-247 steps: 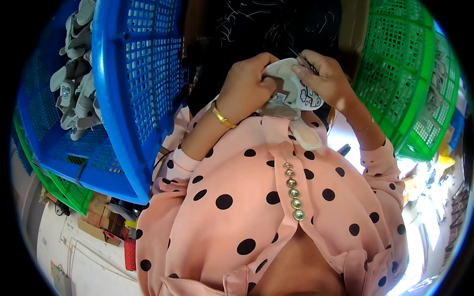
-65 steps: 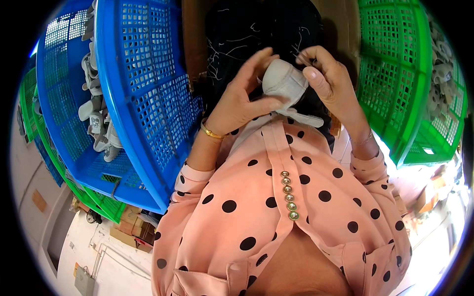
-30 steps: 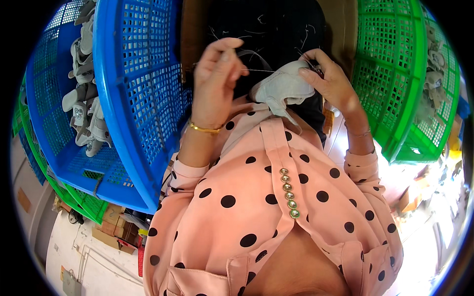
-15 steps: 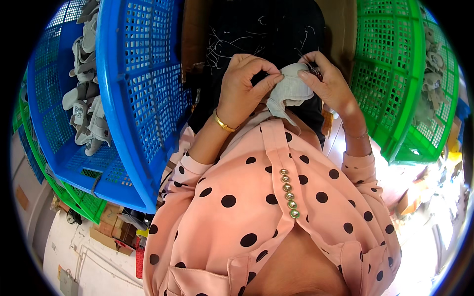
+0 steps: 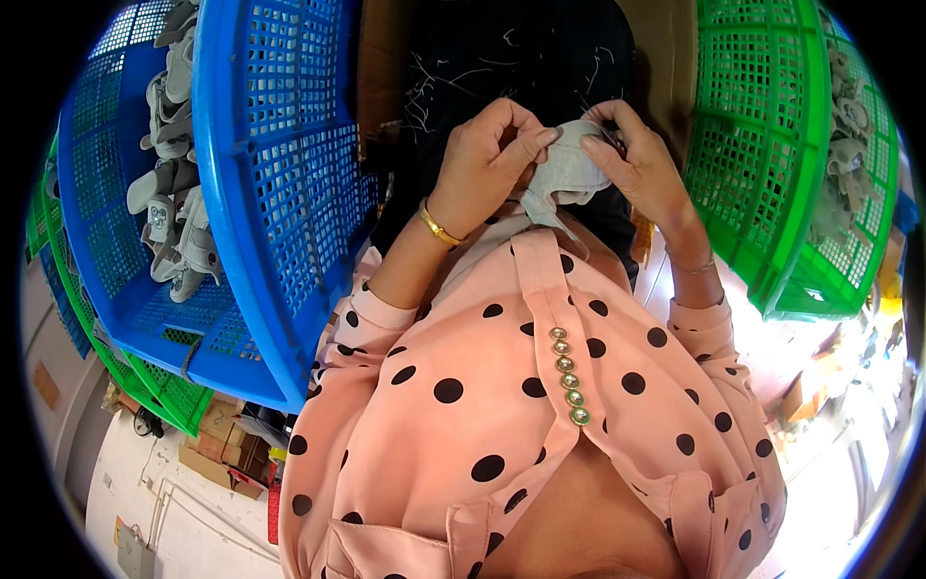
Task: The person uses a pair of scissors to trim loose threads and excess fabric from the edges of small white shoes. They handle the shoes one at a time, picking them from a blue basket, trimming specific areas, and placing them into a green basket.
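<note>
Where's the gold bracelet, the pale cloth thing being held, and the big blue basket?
Gold bracelet point(image 5: 439, 229): head view, middle of its band.
Pale cloth thing point(image 5: 571, 174): head view, its rounded body.
Blue basket point(image 5: 218, 183): head view, its solid rim.

Left hand point(image 5: 473, 172) pinched, right hand point(image 5: 649, 169) curled, close together

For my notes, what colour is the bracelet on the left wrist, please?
The bracelet is gold, showing best in the head view.
</note>
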`<control>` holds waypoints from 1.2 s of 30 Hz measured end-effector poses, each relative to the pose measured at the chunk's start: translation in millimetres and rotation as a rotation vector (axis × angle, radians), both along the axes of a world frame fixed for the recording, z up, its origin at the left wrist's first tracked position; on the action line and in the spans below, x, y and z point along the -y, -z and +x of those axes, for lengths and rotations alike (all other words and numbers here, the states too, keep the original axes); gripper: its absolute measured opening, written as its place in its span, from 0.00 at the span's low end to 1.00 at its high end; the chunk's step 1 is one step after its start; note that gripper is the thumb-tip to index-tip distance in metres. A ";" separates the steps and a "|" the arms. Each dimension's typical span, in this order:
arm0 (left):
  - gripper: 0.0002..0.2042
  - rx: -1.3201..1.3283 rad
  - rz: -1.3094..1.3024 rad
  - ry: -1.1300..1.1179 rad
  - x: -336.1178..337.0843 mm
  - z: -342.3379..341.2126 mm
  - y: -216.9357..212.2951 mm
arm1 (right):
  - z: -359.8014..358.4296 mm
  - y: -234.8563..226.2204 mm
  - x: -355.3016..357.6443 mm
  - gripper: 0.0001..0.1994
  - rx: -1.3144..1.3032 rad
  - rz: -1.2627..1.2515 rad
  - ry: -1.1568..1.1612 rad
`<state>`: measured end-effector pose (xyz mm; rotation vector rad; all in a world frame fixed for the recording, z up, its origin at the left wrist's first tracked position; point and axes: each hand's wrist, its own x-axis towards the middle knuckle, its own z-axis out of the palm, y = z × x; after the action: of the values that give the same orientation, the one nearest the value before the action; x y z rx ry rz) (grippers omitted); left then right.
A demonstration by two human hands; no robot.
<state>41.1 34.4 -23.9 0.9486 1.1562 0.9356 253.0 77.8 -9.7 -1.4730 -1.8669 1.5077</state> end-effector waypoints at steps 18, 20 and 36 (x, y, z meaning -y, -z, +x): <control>0.06 0.076 0.194 0.095 -12.2 -33.5 -7.7 | 3.5 -3.2 4.4 0.21 -0.005 0.043 0.003; 0.05 0.392 -0.040 0.043 -13.7 -26.0 -23.3 | 3.5 -3.5 5.2 0.20 -0.011 0.048 0.005; 0.17 0.313 -0.184 -0.006 -9.1 14.0 -16.3 | 5.9 4.9 36.2 0.18 0.037 0.283 0.085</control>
<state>55.1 43.5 -7.6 0.6249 0.9600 0.9278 258.9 41.6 -14.6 -1.4337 -1.9197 1.1309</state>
